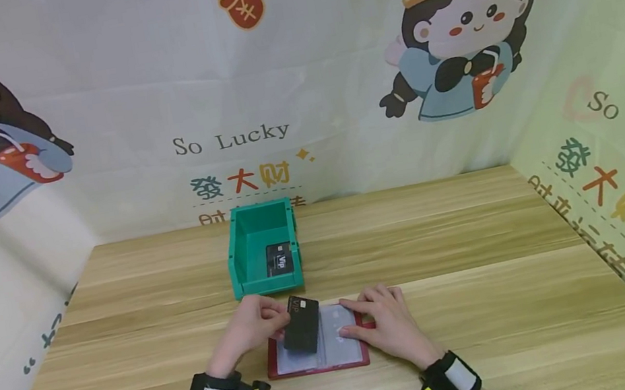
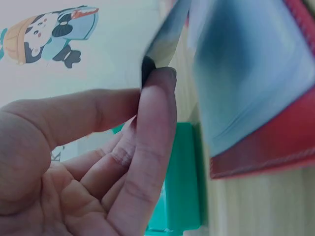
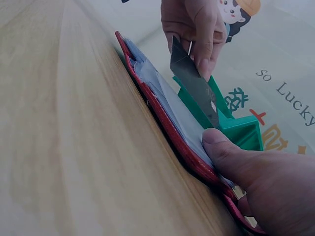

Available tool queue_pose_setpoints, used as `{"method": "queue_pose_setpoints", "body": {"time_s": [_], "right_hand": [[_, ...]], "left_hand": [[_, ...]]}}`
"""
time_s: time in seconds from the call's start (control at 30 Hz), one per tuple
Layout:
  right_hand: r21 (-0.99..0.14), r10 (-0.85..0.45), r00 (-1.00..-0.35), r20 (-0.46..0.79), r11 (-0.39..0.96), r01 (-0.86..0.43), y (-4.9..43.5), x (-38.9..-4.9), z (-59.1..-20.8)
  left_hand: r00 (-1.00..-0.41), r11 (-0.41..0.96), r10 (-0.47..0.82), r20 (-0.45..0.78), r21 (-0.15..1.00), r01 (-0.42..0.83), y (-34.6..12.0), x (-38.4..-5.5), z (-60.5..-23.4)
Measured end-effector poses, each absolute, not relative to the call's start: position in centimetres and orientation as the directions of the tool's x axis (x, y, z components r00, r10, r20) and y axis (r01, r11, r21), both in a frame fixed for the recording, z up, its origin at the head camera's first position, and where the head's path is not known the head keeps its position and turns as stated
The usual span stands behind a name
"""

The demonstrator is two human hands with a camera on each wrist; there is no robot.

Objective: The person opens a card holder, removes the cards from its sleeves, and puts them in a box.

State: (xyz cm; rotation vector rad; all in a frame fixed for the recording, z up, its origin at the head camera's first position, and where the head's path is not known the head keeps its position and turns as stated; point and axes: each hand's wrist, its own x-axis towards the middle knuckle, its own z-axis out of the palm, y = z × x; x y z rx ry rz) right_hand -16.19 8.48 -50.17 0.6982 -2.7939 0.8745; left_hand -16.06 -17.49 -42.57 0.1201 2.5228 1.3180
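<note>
A black card [image 1: 301, 324] with small gold lettering is pinched between the thumb and index finger of my left hand [image 1: 255, 322]. It is tilted over the left page of an open red card holder [image 1: 365, 353] with clear plastic sleeves [image 1: 343, 347]. In the left wrist view the card [image 2: 167, 42] appears edge-on at the fingertips. My right hand [image 1: 391, 322] rests on the holder's right side, thumb and index finger spread and pressing on the page. From the right wrist, the thumb [image 3: 221, 150] shows on the sleeves, beside the red cover [image 3: 170, 125].
Behind the holder stands a green plastic bin [image 1: 268, 287] with a black "Vip" card [image 1: 279, 259] lying inside. The wood-grain table [image 1: 468, 245] is bordered by a printed cloth backdrop [image 1: 334, 96] at the back and sides.
</note>
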Motion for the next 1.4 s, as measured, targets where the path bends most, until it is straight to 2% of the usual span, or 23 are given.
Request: {"method": "queue_pose_setpoints", "body": {"time_s": [0.27, 0.73, 1.0, 1.4], "right_hand": [[-0.504, -0.395, -0.882, 0.258, 0.723, -0.472, 8.5, -16.2, -50.2], [-0.503, -0.398, -0.877, 0.270, 0.718, -0.481, 8.6, -16.2, -50.2], [-0.513, -0.404, -0.880, 0.250, 0.716, -0.474, 8.6, -16.2, -50.0], [-0.526, -0.402, -0.885, 0.236, 0.713, -0.464, 8.6, -16.1, -49.9]], "left_hand": [[-0.982, 0.587, 0.107, -0.153, 0.807, -0.062, -18.1, -16.9, -41.8], [-0.998, 0.627, 0.040, -0.045, 0.779, -0.010, -18.4, -19.0, -40.5], [-0.999, 0.635, -0.040, -0.009, 0.772, -0.033, -18.5, -20.0, -40.4], [-0.995, 0.651, -0.094, 0.045, 0.759, -0.027, -17.9, -21.5, -40.4]]}}
